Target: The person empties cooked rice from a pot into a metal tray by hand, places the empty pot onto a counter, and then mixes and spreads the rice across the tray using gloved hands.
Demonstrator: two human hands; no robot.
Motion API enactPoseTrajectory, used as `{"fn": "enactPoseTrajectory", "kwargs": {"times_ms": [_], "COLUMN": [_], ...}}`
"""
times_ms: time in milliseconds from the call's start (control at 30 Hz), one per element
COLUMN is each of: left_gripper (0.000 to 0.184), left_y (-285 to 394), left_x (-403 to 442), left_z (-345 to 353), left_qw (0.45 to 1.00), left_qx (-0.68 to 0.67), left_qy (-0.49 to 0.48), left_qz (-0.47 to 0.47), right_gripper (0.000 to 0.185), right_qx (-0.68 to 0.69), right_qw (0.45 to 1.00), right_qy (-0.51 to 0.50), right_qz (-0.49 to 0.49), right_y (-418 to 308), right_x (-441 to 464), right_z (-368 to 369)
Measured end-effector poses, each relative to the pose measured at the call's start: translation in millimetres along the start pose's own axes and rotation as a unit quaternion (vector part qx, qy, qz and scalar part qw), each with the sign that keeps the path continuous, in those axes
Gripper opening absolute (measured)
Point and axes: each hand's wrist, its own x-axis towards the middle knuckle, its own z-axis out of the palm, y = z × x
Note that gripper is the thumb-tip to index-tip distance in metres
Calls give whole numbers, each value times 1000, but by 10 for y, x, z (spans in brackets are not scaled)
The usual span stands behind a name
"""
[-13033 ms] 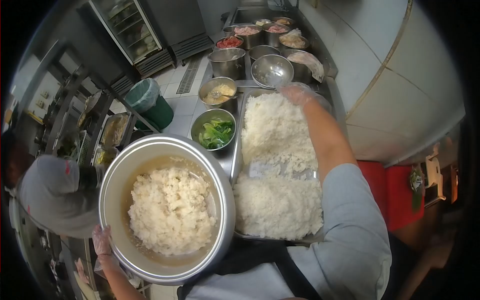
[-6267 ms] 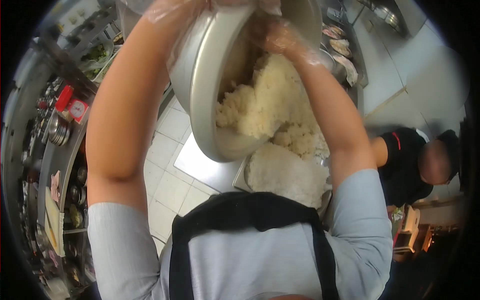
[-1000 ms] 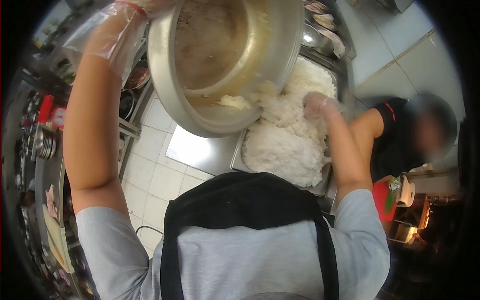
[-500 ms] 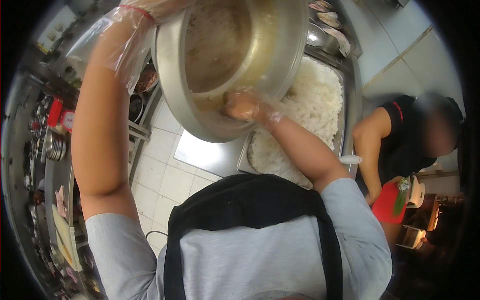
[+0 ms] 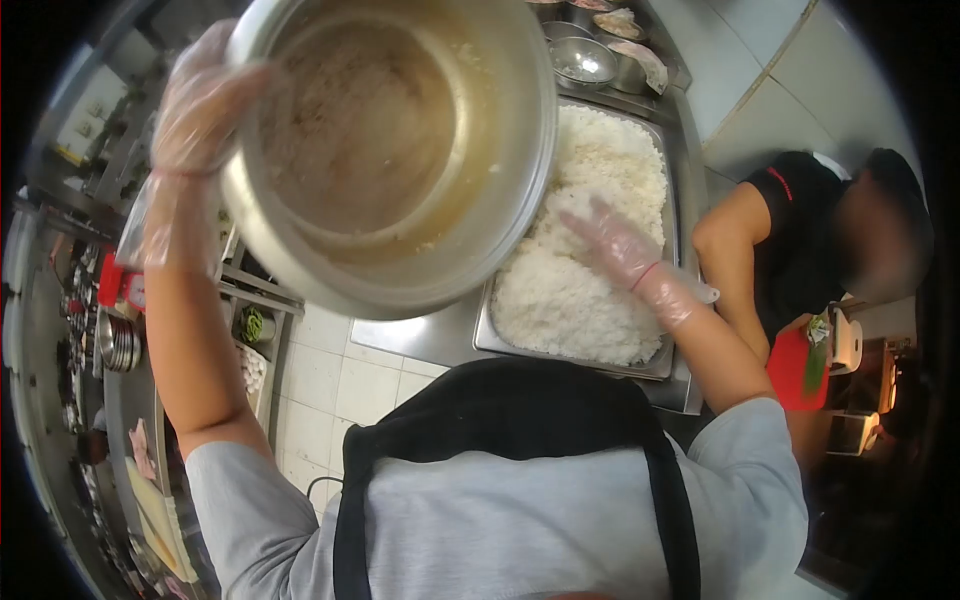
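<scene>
My left hand (image 5: 205, 110), in a clear plastic glove, is closed on the left rim of a large metal pot (image 5: 505, 110). The pot is held tilted, so its wet, brownish inside shows, with a few grains stuck to the wall. Below and right of the pot, white cooked rice (image 5: 565, 310) fills a rectangular steel pan (image 5: 572, 364). My right hand (image 5: 612, 240), also gloved, is over the rice with its fingers spread. Whether it touches the rice I cannot tell. A white handle end (image 5: 708, 294) shows beside my right wrist.
A co-worker (image 5: 800, 235) in black stands at right by a red cutting board (image 5: 798, 380). Metal bowls (image 5: 583, 62) sit beyond the pan. On the left are stacked steel bowls (image 5: 120, 342), a red scale (image 5: 122, 283) and shelving. Tiled floor (image 5: 330, 395) shows between the counters.
My right hand has come out of the pot and moved right, over the rice, its fingers now spread. The pot has shifted left, with my left hand still on its rim.
</scene>
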Motion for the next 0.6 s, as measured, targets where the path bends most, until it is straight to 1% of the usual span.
{"fn": "enactPoseTrajectory", "kwargs": {"times_ms": [33, 67, 100, 133, 167, 233, 267, 300, 333, 367, 400, 433, 500, 533, 600], "left_gripper": [45, 47, 48, 48, 49, 51, 51, 51, 50, 50, 50, 48, 48, 48, 48], "left_y": [-26, -42, -17, 32, 95, 253, 328, 325, 320, 314, 307, 294, 180, 158, 115], "left_x": [-56, -121, -198, -268, -330, -441, -494, -564, -624, -678, -744, -805, -959, -1023, -1150], "left_z": [-101, -202, -317, -435, -544, -735, -820, -946, -1072, -1194, -1288, -1350, -1570, -1633, -1759], "left_qw": [1000, 999, 996, 988, 989, 987, 983, 985, 984, 982, 980, 982, 981, 979, 973], "left_qx": [3, 7, -64, -135, -111, -46, -6, -36, -35, -34, -34, -38, 57, 70, 96], "left_qy": [-5, -9, -5, -2, 10, 49, 76, 59, 51, 41, 30, 42, 70, 67, 59], "left_qz": [-26, -53, -60, -70, -100, -148, -165, -159, -169, -180, -192, -180, -169, -180, -202], "right_gripper": [48, 43, 39, 36, 34, 30, 30, 30, 29, 29, 29, 29, 27, 26, 23], "right_qx": [-57, -2, 53, 76, 99, 76, 113, 149, 185, 294, 395, 482, 417, 380, 498], "right_qw": [997, 999, 998, 996, 993, 991, 987, 982, 974, 930, 859, 762, 842, 874, 850], "right_qy": [56, 28, 0, -28, -56, -110, -113, -116, -119, -143, -166, -183, -207, -218, -127], "right_qz": [-8, 16, 38, 35, 34, -18, 4, 25, 46, 165, 281, 392, 274, 212, 116], "right_y": [-23, -38, -46, -58, -71, -85, -90, -121, -153, -249, -360, -422, -342, -261, 285], "right_x": [36, 119, 239, 391, 542, 908, 1081, 1245, 1369, 1416, 1397, 1338, 1174, 1092, 1021], "right_z": [206, 280, 316, 335, 354, 368, 433, 493, 567, 498, 355, 206, -236, -329, -189]}}
